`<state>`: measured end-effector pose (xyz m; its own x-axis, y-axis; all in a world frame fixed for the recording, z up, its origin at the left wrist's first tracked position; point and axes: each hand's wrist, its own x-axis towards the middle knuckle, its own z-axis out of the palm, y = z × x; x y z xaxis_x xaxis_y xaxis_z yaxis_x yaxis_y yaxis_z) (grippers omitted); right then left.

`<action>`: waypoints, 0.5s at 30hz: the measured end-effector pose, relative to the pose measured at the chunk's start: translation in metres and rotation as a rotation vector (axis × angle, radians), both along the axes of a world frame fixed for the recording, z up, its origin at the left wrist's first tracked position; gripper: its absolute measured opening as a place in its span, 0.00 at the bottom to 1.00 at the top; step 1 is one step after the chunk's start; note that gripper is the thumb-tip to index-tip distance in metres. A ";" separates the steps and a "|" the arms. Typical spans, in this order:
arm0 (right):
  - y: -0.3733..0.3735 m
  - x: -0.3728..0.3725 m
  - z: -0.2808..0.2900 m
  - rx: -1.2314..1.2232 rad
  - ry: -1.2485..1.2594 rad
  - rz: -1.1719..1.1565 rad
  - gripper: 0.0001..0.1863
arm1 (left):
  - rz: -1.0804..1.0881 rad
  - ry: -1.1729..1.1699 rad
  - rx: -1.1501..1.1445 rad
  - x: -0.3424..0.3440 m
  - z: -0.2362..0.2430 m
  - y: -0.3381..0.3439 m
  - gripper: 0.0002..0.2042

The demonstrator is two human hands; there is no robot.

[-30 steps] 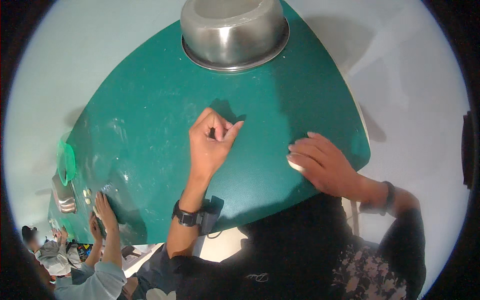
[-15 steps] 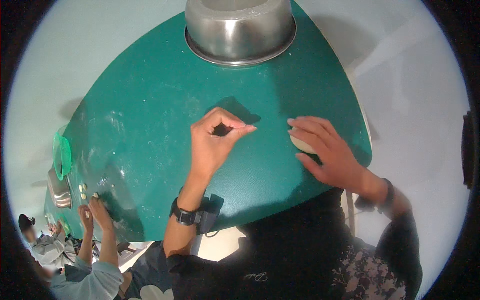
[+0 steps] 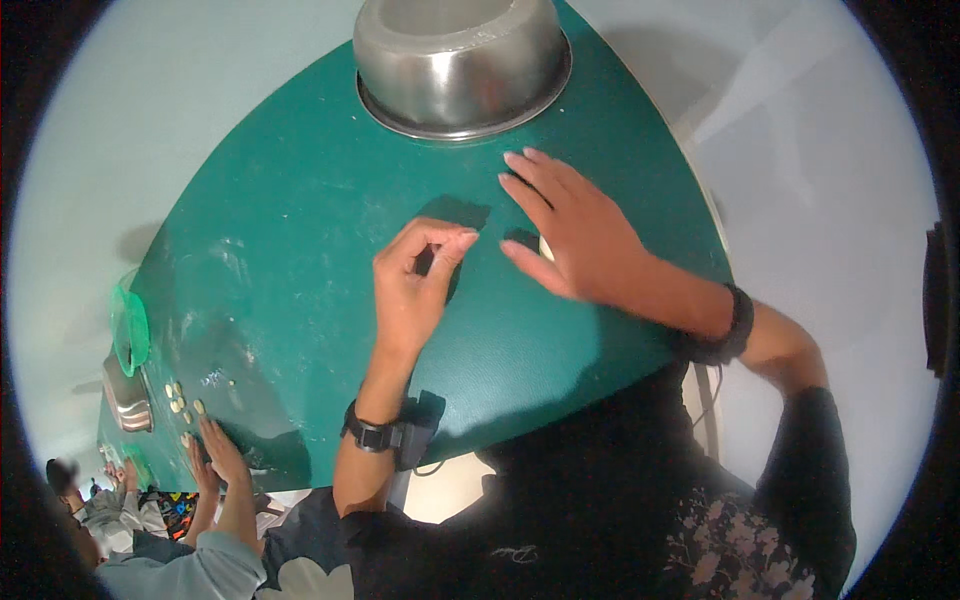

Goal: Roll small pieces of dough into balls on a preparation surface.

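My left hand (image 3: 412, 275) is raised over the green table (image 3: 330, 290), thumb and forefinger pressed together in a pinch. Whatever it may hold is too small to make out. Farther right, my right hand (image 3: 585, 230) is stretched out palm down, with its fingers spread. Under its palm, between thumb and forefinger, shows the pale edge of a dough piece (image 3: 546, 249); the rest of it is hidden by the hand.
An upturned steel basin (image 3: 462, 85) stands at the far edge. At the left, another person's hands (image 3: 218, 455) work beside several small dough pieces (image 3: 178, 404). A green basket (image 3: 130, 325) and a metal container (image 3: 128, 395) stand on that side. White flour marks dust the table.
My right hand has moved left and away from me with the dough piece, its fingers now more spread. My left hand keeps its pinch, shifted slightly left. The other person's hands have flattened.
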<state>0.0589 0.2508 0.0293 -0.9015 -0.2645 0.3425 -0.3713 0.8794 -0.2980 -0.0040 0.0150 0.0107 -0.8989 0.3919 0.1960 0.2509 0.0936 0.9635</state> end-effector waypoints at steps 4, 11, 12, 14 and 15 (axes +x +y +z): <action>-0.010 0.054 0.023 0.124 -0.146 -0.018 0.46 | -0.028 -0.058 -0.042 0.004 0.006 -0.009 0.05; -0.027 0.131 0.046 0.262 -0.377 0.209 0.51 | 0.008 -0.013 0.007 0.003 0.001 -0.007 0.07; -0.025 0.129 0.045 0.235 -0.373 0.217 0.51 | 0.007 -0.015 0.009 0.003 0.002 -0.006 0.07; -0.021 0.116 0.042 0.208 -0.370 0.222 0.50 | -0.005 -0.003 -0.048 0.003 0.004 -0.003 0.04; -0.019 0.099 0.040 0.137 -0.327 0.195 0.48 | 0.001 -0.003 -0.054 0.003 0.006 -0.005 0.04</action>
<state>0.1581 0.2317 0.0692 -0.8853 -0.4649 -0.0043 -0.4403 0.8414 -0.3133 -0.0010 0.0103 0.0167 -0.8998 0.4012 0.1717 0.2479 0.1460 0.9577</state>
